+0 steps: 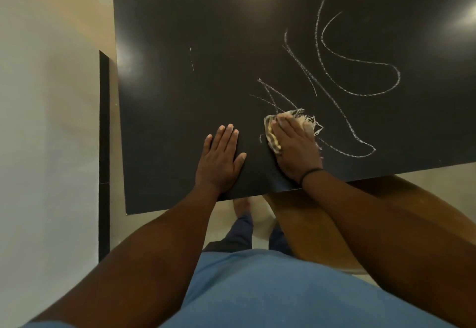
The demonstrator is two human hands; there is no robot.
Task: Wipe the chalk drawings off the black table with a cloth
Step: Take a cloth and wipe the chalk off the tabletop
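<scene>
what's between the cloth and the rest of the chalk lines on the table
Nothing visible. The cloth under the right hand already touches the nearest chalk lines, and the black table is bare beyond.

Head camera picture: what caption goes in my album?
Right hand presses a cloth over chalk scribbles on the black table; left hand lies flat.
</scene>
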